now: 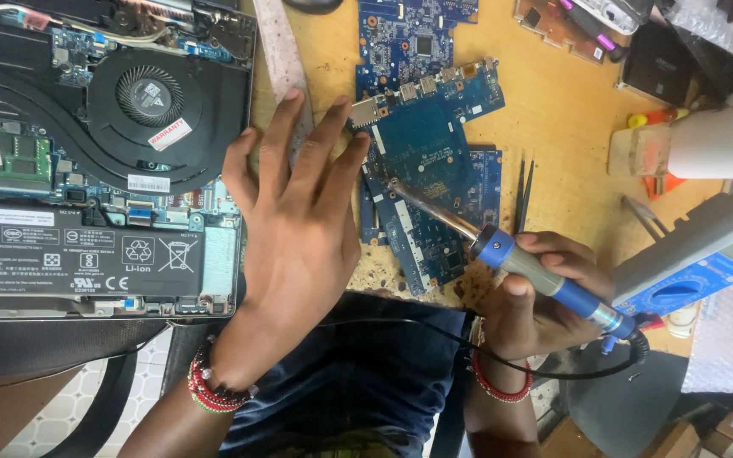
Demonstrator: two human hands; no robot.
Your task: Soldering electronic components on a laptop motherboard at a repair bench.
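- Soldering iron point(545, 280) with a blue and grey handle is held in the right hand point(545, 297); its metal shaft slants up and left, and the tip rests on or just above the blue circuit board point(426, 144) — contact cannot be confirmed.
- Right-hand fingers point(553, 246) are closed round the handle; the palm is hidden behind them.
- Circuit boards lie overlapped on the wooden table point(553, 127); the lower board point(434, 237) is partly covered by the upper one, and a third board point(409, 34) is cut off by the top edge.
- Left hand point(299, 229) hovers flat, fingers spread and empty, fingertips point(358, 144) at the left edge of the upper board; it hides part of the table and the laptop's right edge.
- Opened laptop point(95, 170) lies at left with fan point(150, 93) and black battery point(78, 254) exposed; its left side is out of frame.
- Black tweezers point(523, 195) lie just right of the boards, near the iron's handle.
- Multimeter point(706, 263), grey and blue, sits at right, partly cut off.
- White bottle point(714, 140) lies at upper right, its end out of frame.
- Black cable point(468, 339) runs from the iron across the lap.
- Red beaded bracelets sit on both wrists.
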